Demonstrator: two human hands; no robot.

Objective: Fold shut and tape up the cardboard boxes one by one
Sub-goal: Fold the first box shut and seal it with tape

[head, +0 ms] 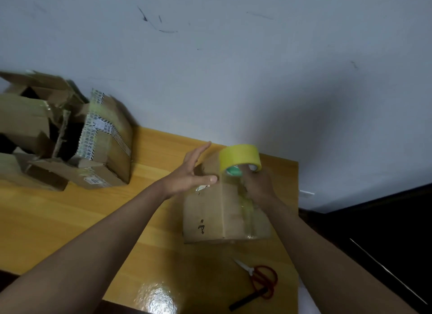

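**A:** What did the head camera catch at that moment?

**B:** A small cardboard box [224, 211] stood on the yellow wooden surface [93, 220], flaps already folded down, a strip of clear tape running from its top towards the roll. The right hand [257, 185] gripped the yellow tape roll [240, 158] just above the far top edge of the box, its fingers curled into and around the core. The left hand [194, 171] was released and flat, fingers straight, its thumb touching the box top near the far left corner.

**B:** How would the box handle?

**A:** It looked light and fairly stiff, so it would likely slide under the pull of the tape unless pressed down. The flat top beside the seam seemed the place to hold it; the taped patches appeared glossy and probably slick. The tape itself was thin and would cling to itself if slackened.

**A:** And around the box?

**B:** Red-handled scissors [259, 278] lay on the surface nearer the person than the box, well apart from both hands. To the left of the box, well apart, sat larger open boxes [70, 138] with torn flaps and printed tape, apparently awaiting their turn.
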